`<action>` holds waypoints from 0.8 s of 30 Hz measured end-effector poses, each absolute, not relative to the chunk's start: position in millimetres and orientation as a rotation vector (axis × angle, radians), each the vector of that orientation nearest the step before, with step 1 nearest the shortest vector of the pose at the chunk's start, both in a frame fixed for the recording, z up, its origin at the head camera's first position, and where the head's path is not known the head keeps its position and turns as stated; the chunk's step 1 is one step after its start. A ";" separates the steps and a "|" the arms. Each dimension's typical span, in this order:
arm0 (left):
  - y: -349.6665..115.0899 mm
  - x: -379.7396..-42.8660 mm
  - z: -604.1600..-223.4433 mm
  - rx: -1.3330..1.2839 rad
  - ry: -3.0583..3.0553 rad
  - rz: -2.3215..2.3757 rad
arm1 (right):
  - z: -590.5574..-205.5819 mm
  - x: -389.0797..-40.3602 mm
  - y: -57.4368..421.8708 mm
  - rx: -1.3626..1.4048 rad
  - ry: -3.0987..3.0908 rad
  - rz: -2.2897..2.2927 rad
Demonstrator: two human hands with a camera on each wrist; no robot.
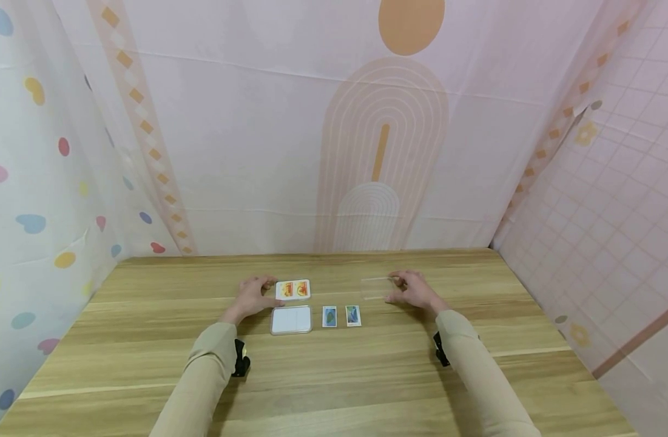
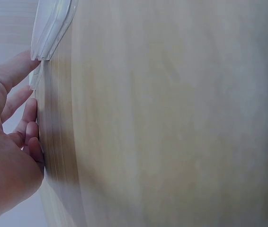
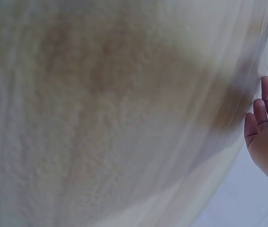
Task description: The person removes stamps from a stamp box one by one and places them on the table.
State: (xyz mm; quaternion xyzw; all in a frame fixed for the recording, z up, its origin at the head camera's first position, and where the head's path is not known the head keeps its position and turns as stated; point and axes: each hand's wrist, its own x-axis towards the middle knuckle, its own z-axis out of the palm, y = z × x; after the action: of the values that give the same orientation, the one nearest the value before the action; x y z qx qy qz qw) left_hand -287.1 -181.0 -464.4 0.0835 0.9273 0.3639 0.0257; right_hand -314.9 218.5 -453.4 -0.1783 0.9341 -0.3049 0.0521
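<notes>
In the head view my left hand (image 1: 253,296) grips the left end of a flat clear case (image 1: 292,297) that frames two small orange and yellow pictures. Its thumb lies at the near edge and a fingertip at the far edge. Just in front of it lies a second clear-rimmed case (image 1: 292,320) with a white inside. Farther right, my right hand (image 1: 414,290) pinches the right end of a thin transparent cover (image 1: 374,289) between thumb and fingers. The left wrist view shows the left thumb (image 2: 15,71) at a clear plastic corner (image 2: 53,28).
Two small blue-green picture stamps (image 1: 329,316) (image 1: 353,315) with white borders lie side by side, right of the white case. Everything is on a wood-grain table (image 1: 334,382). A patterned cloth (image 1: 257,152) hangs behind the table's far edge and along both sides.
</notes>
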 end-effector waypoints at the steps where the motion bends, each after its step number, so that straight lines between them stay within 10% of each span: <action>1: -181.0 -287.1 -464.4 0.258 2.867 1.124 | -453.1 -314.7 218.2 -0.534 2.837 -0.929; 24: -180.8 -287.1 -464.1 0.228 2.859 1.109 | -451.1 -315.0 217.4 -0.478 2.827 -0.899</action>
State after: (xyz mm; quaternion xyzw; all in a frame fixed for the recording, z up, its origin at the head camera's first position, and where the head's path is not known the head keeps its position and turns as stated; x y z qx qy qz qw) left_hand -287.1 -180.8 -464.1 0.0742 0.9292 0.3606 0.0333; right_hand -315.0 217.4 -451.1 -0.1587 0.9387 -0.2984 0.0684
